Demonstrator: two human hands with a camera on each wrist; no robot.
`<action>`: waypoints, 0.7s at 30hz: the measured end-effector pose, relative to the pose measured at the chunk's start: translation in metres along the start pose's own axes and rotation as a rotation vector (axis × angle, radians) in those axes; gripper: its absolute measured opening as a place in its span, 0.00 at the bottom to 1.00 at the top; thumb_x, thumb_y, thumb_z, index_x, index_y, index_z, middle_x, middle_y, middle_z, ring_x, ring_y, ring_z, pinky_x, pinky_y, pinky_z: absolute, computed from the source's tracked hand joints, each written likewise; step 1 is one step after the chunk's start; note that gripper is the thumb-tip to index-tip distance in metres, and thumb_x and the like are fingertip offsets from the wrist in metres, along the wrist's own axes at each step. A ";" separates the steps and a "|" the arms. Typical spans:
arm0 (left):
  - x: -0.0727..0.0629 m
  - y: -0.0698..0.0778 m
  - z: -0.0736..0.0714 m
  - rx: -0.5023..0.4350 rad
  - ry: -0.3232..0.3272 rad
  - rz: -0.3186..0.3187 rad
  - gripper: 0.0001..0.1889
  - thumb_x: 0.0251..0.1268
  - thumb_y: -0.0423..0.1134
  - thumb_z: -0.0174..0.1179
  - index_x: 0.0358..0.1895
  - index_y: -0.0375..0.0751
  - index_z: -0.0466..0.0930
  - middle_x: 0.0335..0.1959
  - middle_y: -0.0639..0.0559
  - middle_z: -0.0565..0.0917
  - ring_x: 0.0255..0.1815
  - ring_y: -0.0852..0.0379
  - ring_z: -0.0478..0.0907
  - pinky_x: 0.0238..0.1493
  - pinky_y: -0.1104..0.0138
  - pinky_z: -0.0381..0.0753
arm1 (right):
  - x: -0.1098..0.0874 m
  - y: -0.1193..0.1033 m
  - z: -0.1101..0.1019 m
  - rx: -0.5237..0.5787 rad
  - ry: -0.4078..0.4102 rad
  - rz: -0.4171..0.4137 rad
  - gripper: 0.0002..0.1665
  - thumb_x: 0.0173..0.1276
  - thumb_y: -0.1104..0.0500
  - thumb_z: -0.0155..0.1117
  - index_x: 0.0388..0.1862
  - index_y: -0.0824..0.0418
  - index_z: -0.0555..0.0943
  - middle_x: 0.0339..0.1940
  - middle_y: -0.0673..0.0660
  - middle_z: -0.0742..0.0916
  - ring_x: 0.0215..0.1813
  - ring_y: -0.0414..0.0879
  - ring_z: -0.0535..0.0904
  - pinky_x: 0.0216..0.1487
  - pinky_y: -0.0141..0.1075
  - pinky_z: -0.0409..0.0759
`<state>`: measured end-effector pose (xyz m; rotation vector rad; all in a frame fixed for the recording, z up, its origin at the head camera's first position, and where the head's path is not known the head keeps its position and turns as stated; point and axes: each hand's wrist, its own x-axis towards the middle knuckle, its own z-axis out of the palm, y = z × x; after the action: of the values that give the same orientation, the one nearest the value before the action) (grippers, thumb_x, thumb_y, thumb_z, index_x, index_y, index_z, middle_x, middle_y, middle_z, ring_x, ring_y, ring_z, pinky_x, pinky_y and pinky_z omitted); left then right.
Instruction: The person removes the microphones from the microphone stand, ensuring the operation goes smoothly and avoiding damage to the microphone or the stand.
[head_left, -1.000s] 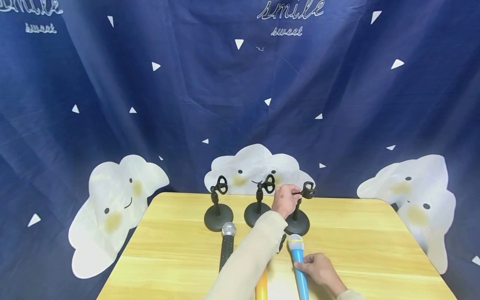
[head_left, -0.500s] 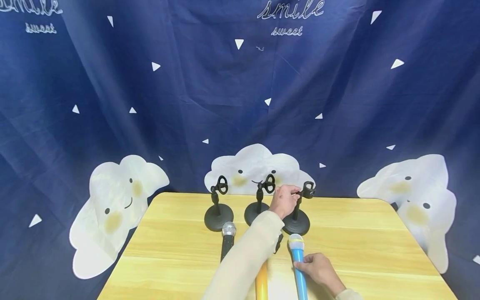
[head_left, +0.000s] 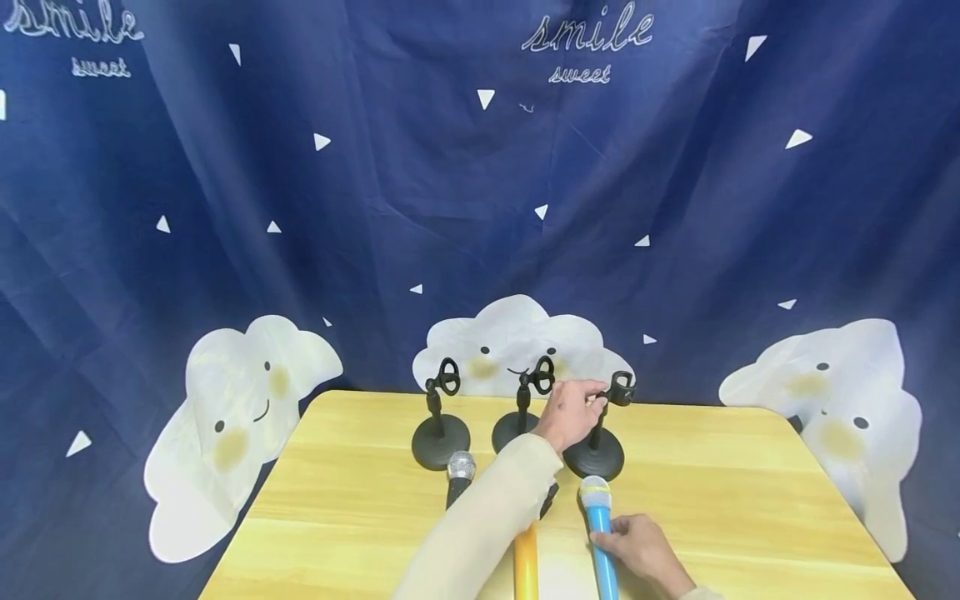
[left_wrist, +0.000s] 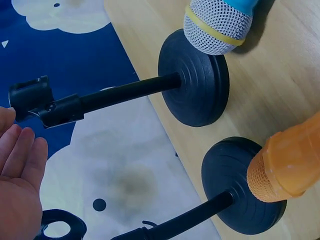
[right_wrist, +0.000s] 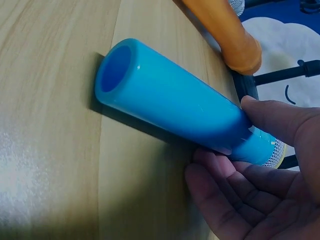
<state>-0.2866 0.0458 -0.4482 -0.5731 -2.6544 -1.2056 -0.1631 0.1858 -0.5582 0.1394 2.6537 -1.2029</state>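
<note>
Three black microphone stands line the table's back edge: the left stand (head_left: 441, 440), the middle stand (head_left: 522, 421) and the right stand (head_left: 595, 452). My left hand (head_left: 572, 414) reaches forward and pinches the clip (left_wrist: 31, 97) on top of the right stand; its thumb is hidden in the left wrist view. On the table in front of that stand lies a blue microphone (head_left: 602, 542) with a silver mesh head. My right hand (head_left: 641, 550) holds its body between thumb and fingers. The microphone's hollow end faces the right wrist camera.
An orange microphone (head_left: 526, 562) and a black one (head_left: 460, 479) lie left of the blue microphone, partly covered by my left sleeve (head_left: 480, 517). Behind the wooden table (head_left: 750, 500) hangs a dark blue cloth (head_left: 420, 167) with white clouds.
The head view has tilted up slightly, so the scene sits lower. My left hand stays at the right stand's clip, its forearm shifted slightly left. My right hand keeps hold of the blue microphone.
</note>
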 end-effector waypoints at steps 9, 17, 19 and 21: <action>-0.014 -0.006 -0.004 0.042 -0.061 0.036 0.16 0.71 0.40 0.62 0.60 0.53 0.83 0.55 0.61 0.85 0.57 0.64 0.80 0.58 0.72 0.76 | 0.001 0.004 0.000 0.011 -0.075 0.026 0.28 0.63 0.48 0.73 0.43 0.74 0.83 0.30 0.54 0.87 0.34 0.49 0.83 0.37 0.47 0.84; -0.034 -0.020 -0.018 0.037 -0.156 0.062 0.18 0.72 0.41 0.62 0.63 0.48 0.81 0.60 0.59 0.82 0.57 0.63 0.79 0.61 0.69 0.75 | 0.003 0.004 0.000 0.045 -0.088 0.053 0.31 0.63 0.45 0.73 0.43 0.74 0.83 0.30 0.54 0.87 0.33 0.49 0.83 0.37 0.47 0.83; -0.042 -0.025 -0.022 0.038 -0.181 0.073 0.19 0.72 0.42 0.62 0.64 0.48 0.80 0.61 0.58 0.81 0.58 0.64 0.79 0.61 0.69 0.75 | 0.003 0.006 -0.002 0.038 -0.090 0.060 0.35 0.64 0.43 0.71 0.46 0.77 0.82 0.32 0.57 0.87 0.33 0.52 0.84 0.38 0.50 0.84; -0.051 -0.032 -0.029 0.033 -0.206 0.071 0.20 0.72 0.43 0.61 0.64 0.49 0.80 0.61 0.57 0.81 0.51 0.65 0.81 0.58 0.70 0.77 | 0.003 0.007 -0.006 0.022 -0.075 0.057 0.39 0.65 0.41 0.70 0.49 0.79 0.80 0.35 0.61 0.88 0.34 0.55 0.85 0.39 0.54 0.84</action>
<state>-0.2534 -0.0088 -0.4665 -0.8200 -2.7882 -1.1367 -0.1655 0.1945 -0.5603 0.1687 2.5548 -1.1961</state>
